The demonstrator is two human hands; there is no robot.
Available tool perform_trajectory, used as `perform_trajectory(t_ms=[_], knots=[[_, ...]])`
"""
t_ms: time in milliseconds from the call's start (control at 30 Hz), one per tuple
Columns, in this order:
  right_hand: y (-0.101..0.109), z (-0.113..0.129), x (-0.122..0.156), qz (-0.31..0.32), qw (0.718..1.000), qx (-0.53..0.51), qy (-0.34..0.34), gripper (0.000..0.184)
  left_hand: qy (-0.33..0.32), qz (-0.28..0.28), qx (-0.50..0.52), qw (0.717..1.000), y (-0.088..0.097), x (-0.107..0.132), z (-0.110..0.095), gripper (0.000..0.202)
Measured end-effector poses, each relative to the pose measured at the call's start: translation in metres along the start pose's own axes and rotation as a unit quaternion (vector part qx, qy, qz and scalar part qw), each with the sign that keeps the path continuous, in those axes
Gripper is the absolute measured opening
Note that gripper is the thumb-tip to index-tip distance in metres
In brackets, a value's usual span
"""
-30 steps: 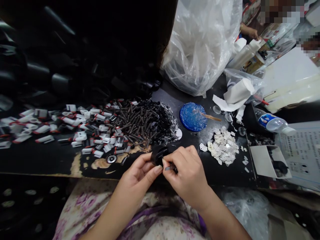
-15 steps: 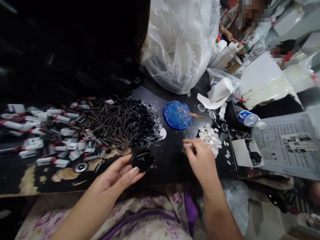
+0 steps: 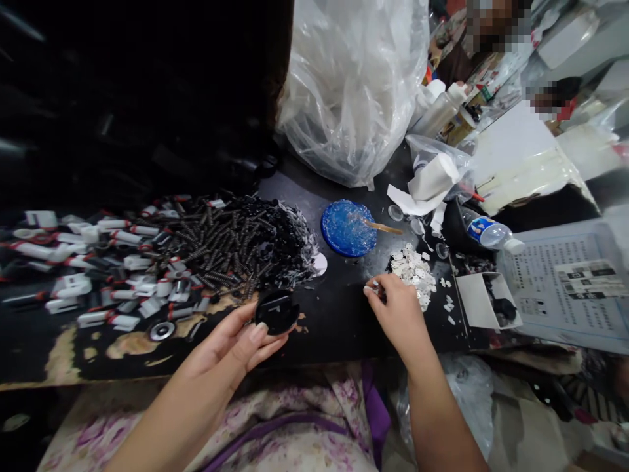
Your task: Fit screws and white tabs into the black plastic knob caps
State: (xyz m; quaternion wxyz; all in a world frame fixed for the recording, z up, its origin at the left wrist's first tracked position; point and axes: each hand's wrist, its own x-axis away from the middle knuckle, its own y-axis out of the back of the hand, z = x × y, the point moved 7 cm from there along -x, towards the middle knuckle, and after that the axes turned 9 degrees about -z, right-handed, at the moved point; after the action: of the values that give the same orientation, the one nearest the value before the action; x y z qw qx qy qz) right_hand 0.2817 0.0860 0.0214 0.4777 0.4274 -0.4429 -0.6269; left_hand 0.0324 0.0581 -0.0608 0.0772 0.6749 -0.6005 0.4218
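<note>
Between the thumb and fingers of my left hand [image 3: 236, 344] is a round black plastic cap [image 3: 278, 313], its hollow side facing up, held over the table's front edge. My right hand [image 3: 397, 308] is closed in a pinch just left of a pile of small white plastic pieces [image 3: 415, 270]. What its fingertips grip is too small to make out. Beyond both hands lies a round blue lid [image 3: 348, 227] smeared with a clear, shiny gel, and a wooden stick [image 3: 386, 228] rests in it.
Metal springs [image 3: 216, 246], small black parts [image 3: 285, 242] and white-and-grey tubular parts [image 3: 118, 295] with red rings cover the left side. A large clear plastic bag [image 3: 354, 92] stands behind. At right are a plastic bottle [image 3: 486, 233], a small white box [image 3: 476, 300] and a printed clear bin [image 3: 570, 282].
My right hand has shifted slightly right, its fingers still pinched. The black cap has tilted a little in my left hand. The camera view has moved slightly.
</note>
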Motion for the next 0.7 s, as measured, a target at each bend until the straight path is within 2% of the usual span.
perform_trajectory(t_ms=[100, 233, 400, 567, 700], knots=[[0.001, 0.013, 0.0, -0.004, 0.999, -0.031, 0.015, 0.01, 0.002, 0.004, 0.005, 1.0, -0.002, 0.002, 0.0, 0.053], [-0.005, 0.05, 0.007, 0.006, 0.99, -0.133, 0.04, 0.006, 0.013, -0.007, 0.028, 0.999, -0.008, 0.007, -0.002, 0.054], [-0.019, 0.099, 0.019, 0.06, 0.961, -0.259, 0.078, 0.009, 0.038, -0.011, 0.111, 0.993, -0.017, 0.012, -0.005, 0.031], [-0.022, 0.108, 0.023, 0.075, 0.935, -0.339, 0.081, 0.003, 0.043, -0.002, 0.148, 0.988, -0.013, 0.012, -0.011, 0.019], [-0.01, 0.114, 0.028, 0.013, 0.932, -0.314, 0.18, 0.006, 0.05, -0.026, 0.143, 0.988, -0.008, 0.009, -0.01, 0.026]])
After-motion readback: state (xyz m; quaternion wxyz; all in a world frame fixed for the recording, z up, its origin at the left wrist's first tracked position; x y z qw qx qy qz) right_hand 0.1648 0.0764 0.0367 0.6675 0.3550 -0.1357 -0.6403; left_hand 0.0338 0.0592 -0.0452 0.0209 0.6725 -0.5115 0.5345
